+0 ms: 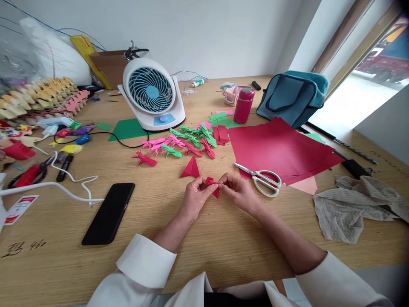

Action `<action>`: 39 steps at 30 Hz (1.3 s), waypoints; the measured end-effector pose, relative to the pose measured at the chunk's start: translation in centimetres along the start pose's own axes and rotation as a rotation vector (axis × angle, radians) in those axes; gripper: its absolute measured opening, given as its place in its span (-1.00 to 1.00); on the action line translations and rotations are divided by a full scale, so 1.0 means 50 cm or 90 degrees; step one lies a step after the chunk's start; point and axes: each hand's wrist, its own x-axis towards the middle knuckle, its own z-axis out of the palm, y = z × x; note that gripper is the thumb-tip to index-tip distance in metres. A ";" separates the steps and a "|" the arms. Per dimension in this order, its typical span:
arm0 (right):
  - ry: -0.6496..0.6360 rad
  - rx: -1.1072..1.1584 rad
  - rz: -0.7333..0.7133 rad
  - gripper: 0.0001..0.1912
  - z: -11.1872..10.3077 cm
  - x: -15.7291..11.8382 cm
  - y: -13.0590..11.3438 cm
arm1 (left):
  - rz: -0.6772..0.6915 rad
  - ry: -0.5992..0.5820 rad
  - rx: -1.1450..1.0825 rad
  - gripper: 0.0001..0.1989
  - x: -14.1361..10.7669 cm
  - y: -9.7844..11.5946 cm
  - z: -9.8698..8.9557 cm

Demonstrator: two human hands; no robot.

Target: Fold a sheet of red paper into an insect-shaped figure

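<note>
Between my two hands is a small piece of folded red paper, its pointed end hanging down. My left hand pinches its left side, thumb on top. With fingertips pressed together, my right hand grips the right side. A folded red paper triangle lies just beyond my left hand. Behind it spreads a pile of folded paper figures in green, pink and red. Scissors with white handles rest to the right of my right hand, blades pointing left.
Large red paper sheets lie at right, near a red flask and a blue bag. A fan stands at the back. A black phone and white cable are at left; a crumpled cloth is at right.
</note>
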 end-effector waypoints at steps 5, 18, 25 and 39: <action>-0.009 0.056 0.020 -0.64 0.005 0.000 0.001 | -0.044 -0.002 -0.054 -0.73 -0.001 0.006 0.002; -0.009 0.069 0.029 -0.57 0.006 -0.001 -0.005 | -0.050 -0.021 -0.050 -0.71 -0.001 0.020 -0.003; -0.052 0.032 0.037 -0.58 0.014 -0.003 0.007 | -0.066 -0.007 -0.086 -0.74 0.001 0.016 -0.005; -0.098 0.002 0.063 -0.64 0.020 -0.011 0.009 | -0.031 0.041 -0.156 -0.73 0.012 0.009 -0.010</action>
